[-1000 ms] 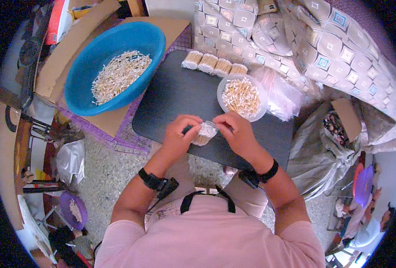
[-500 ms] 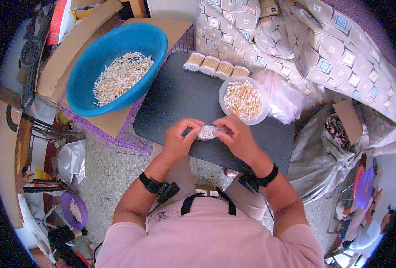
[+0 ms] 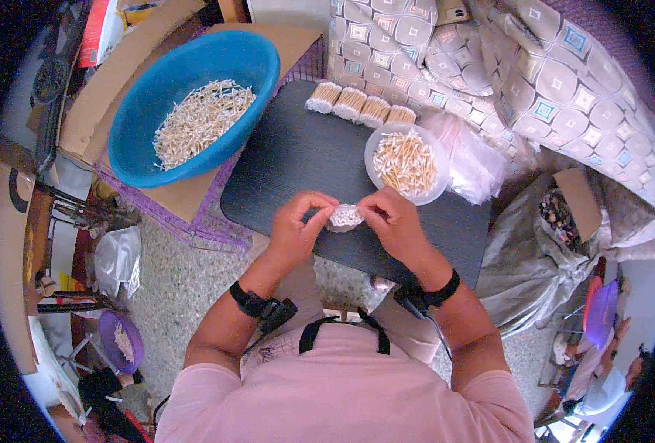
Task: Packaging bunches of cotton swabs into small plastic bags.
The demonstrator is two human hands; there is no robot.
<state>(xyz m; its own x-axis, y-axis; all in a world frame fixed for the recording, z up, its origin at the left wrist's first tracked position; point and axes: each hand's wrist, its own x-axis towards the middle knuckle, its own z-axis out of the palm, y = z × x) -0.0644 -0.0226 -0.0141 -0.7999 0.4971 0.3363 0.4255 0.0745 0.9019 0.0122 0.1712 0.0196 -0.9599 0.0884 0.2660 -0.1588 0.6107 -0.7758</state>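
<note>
Swab bundle (image 3: 345, 219) tilted since 1 s ago: white tips (image 3: 347, 213) now face up

We look down on a black, wood-grained table with rounded corners (image 3: 290, 151), standing on a grey speckled stone floor (image 3: 194, 288) that shows past its near-left corner and below its near edge. Beyond the far-right corner we see soft furniture in beige-grey cloth patterned with rounded shapes and small squares (image 3: 549, 81). Off the left edge stands a purple wire-mesh stand (image 3: 213, 221). Past the far-left corner rises a plain pale upright surface (image 3: 290, 15); whether wall or furniture, we cannot tell. Well beyond the right edge, we make out a bluish-white wall (image 3: 649, 295). The light reaches us soft and even.
</note>
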